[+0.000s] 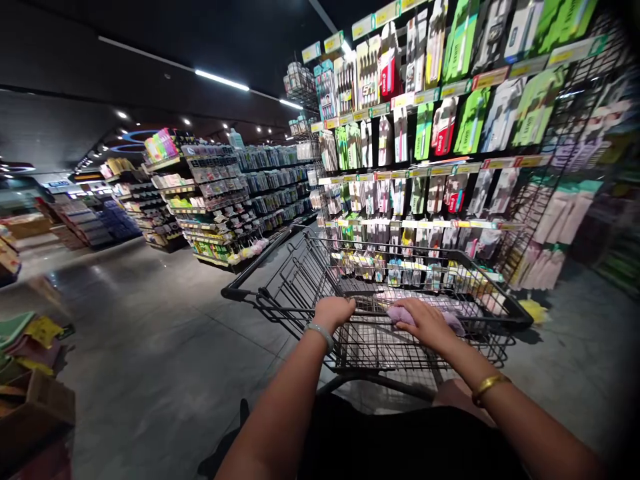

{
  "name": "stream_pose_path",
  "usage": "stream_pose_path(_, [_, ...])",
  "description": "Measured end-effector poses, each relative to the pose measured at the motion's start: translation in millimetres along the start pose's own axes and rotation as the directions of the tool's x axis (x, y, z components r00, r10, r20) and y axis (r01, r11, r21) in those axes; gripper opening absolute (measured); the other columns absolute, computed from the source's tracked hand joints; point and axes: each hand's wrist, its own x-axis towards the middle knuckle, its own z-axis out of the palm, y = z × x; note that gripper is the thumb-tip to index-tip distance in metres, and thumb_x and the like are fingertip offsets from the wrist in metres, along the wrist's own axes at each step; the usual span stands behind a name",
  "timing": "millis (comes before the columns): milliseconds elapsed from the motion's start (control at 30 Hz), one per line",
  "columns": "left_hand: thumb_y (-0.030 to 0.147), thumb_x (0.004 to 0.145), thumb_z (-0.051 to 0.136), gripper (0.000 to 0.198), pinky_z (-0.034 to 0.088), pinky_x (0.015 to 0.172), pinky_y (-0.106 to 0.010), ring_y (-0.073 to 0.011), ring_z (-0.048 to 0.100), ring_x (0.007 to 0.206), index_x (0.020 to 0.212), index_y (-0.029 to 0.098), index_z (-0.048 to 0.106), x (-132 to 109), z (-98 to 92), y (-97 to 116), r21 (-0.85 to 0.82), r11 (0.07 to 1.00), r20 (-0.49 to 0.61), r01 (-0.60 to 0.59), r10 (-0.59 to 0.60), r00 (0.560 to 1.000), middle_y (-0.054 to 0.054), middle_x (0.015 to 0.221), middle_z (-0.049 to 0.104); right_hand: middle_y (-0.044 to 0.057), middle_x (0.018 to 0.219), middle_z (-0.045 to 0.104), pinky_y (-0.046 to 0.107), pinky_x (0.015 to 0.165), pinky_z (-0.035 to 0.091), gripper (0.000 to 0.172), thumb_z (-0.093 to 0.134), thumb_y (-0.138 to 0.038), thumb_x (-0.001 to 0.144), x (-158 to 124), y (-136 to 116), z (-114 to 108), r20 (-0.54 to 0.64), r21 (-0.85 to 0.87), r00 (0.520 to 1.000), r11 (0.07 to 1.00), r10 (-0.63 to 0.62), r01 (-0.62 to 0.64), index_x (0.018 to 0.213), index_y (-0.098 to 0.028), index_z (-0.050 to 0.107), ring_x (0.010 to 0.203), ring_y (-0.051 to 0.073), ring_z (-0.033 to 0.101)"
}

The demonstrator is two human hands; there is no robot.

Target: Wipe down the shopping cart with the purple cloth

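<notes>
A black wire shopping cart (280,293) stands in front of me in a store aisle. My left hand (334,311) is closed around the cart's handle bar, a silver bracelet on its wrist. My right hand (424,321) lies on the handle further right, fingers pressed over a small purple cloth (453,321) that sticks out beneath them. A gold bangle sits on that wrist. The cart's basket looks bare apart from the cloth at the handle.
A tall wire rack of hanging packaged goods (440,133) rises right behind the cart. Shelves of stationery (215,200) run back on the left. Cardboard boxes with goods (30,387) stand at the near left. Grey polished floor (150,333) spreads leftward.
</notes>
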Motion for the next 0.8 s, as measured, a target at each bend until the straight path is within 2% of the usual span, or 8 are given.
stream_pose_path(267, [0.047, 0.097, 0.017, 0.067, 0.053, 0.085, -0.035, -0.0269, 0.069, 0.102, 0.095, 0.017, 0.077, 15, -2.9, -10, 0.022, 1.000, -0.019, 0.002, -0.002, 1.000, -0.014, 0.105, 0.075, 0.006, 0.131, 0.063, 0.044, 0.094, 0.046, 0.041, 0.068, -0.038, 0.083, 24, 0, 0, 0.061, 0.020, 0.997, 0.999, 0.035, -0.037, 0.123, -0.031, 0.060, 0.118, 0.027, 0.059])
stream_pose_path(533, [0.043, 0.095, 0.024, 0.058, 0.052, 0.083, -0.032, -0.0251, 0.068, 0.104, 0.100, 0.018, 0.076, 39, -3.7, -21, 0.026, 0.999, -0.030, -0.025, 0.026, 0.999, -0.013, 0.109, 0.074, 0.006, 0.129, 0.063, 0.043, 0.093, 0.046, 0.040, 0.068, -0.043, 0.084, 34, -1, 12, 0.012, 0.002, 0.999, 0.999, 0.051, -0.051, 0.121, -0.030, 0.060, 0.115, 0.027, 0.059])
stream_pose_path(667, [0.039, 0.095, 0.023, 0.057, 0.051, 0.082, -0.033, -0.0260, 0.068, 0.105, 0.101, 0.019, 0.075, 50, -2.3, -25, 0.040, 0.999, -0.042, -0.024, 0.026, 0.999, -0.013, 0.110, 0.074, 0.007, 0.127, 0.063, 0.044, 0.093, 0.045, 0.042, 0.069, -0.043, 0.084, 38, 0, 8, 0.003, -0.012, 0.998, 0.998, 0.058, -0.058, 0.122, -0.030, 0.059, 0.115, 0.027, 0.058])
stream_pose_path(733, [0.039, 0.096, 0.022, 0.057, 0.051, 0.082, -0.033, -0.0261, 0.068, 0.105, 0.101, 0.019, 0.075, 57, -1.7, -25, 0.044, 0.999, -0.038, -0.027, 0.028, 0.999, -0.013, 0.110, 0.074, 0.007, 0.124, 0.064, 0.044, 0.093, 0.045, 0.040, 0.069, -0.043, 0.084, 45, -5, 4, 0.027, -0.023, 0.995, 0.995, 0.100, -0.099, 0.120, -0.029, 0.059, 0.113, 0.027, 0.059])
stream_pose_path(800, [0.039, 0.095, 0.023, 0.056, 0.051, 0.081, -0.033, -0.0259, 0.068, 0.104, 0.100, 0.020, 0.075, 64, -2.1, -26, 0.047, 0.999, -0.026, -0.025, 0.026, 0.999, -0.012, 0.110, 0.074, 0.007, 0.119, 0.065, 0.045, 0.092, 0.046, 0.036, 0.068, -0.043, 0.085, 58, -21, 4, 0.067, -0.032, 0.988, 0.990, 0.141, -0.139, 0.116, -0.028, 0.061, 0.109, 0.027, 0.060])
